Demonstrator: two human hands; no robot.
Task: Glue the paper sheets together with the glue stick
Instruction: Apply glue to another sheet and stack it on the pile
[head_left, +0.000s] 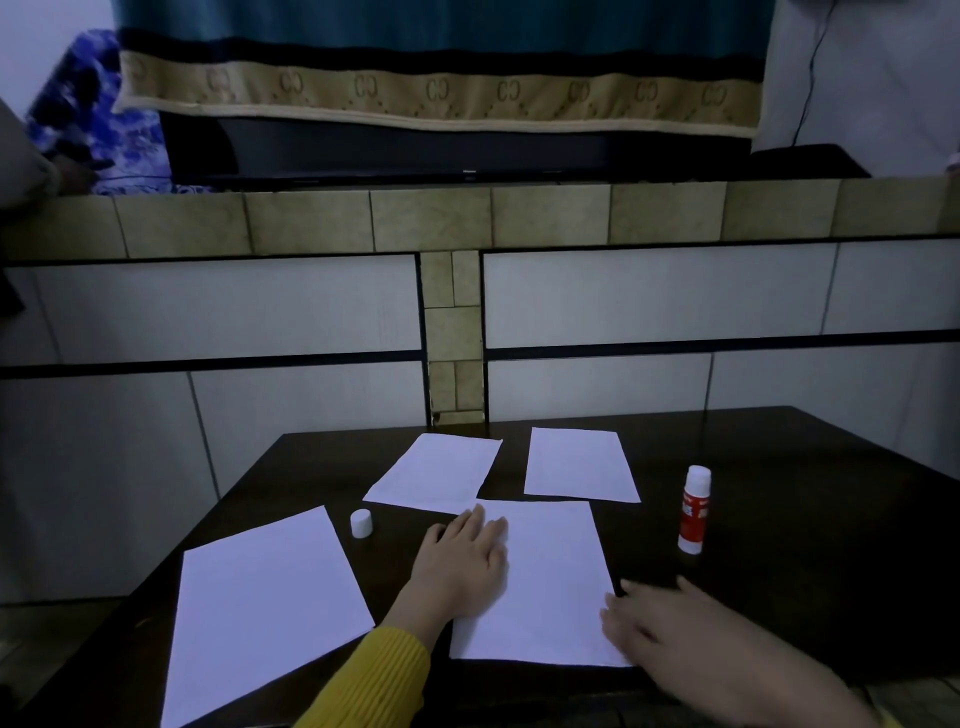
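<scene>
On table (779, 519): four sheets (550, 577), one glue stick (694, 509)

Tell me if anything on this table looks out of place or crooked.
The glue stick stands upright without its cap, which sits apart on the far side of the sheet under both hands. The far-left sheet lies askew, its near corner meeting that middle sheet. Nothing spilled or torn.

Matt white paper sheets (545, 577) lie on a dark, seemingly glossy wooden table (779, 519).
</scene>
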